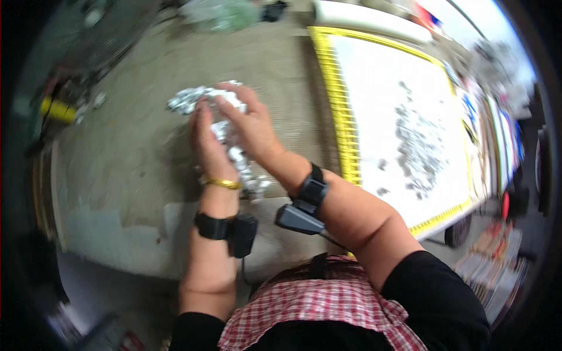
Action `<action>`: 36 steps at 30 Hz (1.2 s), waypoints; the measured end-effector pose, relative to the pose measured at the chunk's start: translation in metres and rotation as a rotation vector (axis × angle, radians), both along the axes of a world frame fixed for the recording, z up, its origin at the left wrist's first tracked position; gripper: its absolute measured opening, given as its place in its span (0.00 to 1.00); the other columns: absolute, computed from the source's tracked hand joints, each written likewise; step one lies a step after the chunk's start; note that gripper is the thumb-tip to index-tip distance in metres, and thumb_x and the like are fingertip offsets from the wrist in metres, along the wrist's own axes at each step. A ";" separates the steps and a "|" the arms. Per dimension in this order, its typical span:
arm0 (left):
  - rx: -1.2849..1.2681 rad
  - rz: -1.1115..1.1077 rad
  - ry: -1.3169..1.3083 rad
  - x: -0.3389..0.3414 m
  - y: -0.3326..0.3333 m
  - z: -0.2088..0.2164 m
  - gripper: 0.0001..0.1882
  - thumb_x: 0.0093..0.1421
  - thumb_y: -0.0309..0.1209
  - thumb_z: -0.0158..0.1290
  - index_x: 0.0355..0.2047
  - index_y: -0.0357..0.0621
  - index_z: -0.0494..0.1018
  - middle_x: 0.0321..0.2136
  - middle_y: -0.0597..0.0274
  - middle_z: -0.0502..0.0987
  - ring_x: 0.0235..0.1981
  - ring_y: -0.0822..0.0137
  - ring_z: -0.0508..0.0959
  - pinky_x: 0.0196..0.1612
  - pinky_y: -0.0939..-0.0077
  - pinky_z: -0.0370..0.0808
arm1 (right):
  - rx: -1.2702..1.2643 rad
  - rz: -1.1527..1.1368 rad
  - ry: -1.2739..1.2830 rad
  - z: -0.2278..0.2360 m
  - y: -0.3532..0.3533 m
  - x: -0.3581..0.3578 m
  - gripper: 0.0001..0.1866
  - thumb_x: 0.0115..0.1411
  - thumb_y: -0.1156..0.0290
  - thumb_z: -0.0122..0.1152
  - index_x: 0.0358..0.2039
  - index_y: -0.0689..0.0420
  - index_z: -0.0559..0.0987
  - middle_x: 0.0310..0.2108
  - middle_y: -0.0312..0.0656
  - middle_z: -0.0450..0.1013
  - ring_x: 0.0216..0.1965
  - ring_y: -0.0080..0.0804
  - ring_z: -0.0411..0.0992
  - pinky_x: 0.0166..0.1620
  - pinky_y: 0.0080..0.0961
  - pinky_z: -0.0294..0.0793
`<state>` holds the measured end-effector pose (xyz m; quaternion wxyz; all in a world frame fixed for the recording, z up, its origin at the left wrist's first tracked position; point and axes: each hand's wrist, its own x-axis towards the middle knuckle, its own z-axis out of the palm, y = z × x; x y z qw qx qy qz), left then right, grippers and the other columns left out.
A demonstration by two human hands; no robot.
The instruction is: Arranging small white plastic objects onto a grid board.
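Observation:
Small, shiny silvery-white pieces [190, 100] lie in a loose heap on the table, and motion blur hides their exact kind. My left hand [209, 142], with a gold-coloured bangle at its wrist, is cupped on edge along the left side of the heap. Facing it from the right, my right hand [254, 123] curls over more of the pieces, some showing between its thumb and fingers. The fingertips of both hands nearly meet. A trail of the same pieces runs between my wrists toward me. Both palms are hidden.
To the right, a white board with a yellow frame [339, 111] carries many scattered silvery pieces [421, 146]. Behind it lies a white roll [374, 20]. A greenish plastic bag [219, 14] sits at the far edge. Black devices are strapped to both my forearms.

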<state>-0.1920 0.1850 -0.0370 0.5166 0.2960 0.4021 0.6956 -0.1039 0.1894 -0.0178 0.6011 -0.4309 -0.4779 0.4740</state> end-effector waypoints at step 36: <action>0.087 -0.133 1.604 -0.038 -0.159 0.002 0.53 0.43 0.39 0.71 0.65 0.47 0.52 0.67 0.44 0.45 0.67 0.43 0.50 0.66 0.51 0.56 | 0.054 0.500 -0.971 0.032 -0.119 0.135 0.58 0.42 0.61 0.79 0.68 0.50 0.50 0.65 0.59 0.51 0.64 0.61 0.55 0.65 0.46 0.58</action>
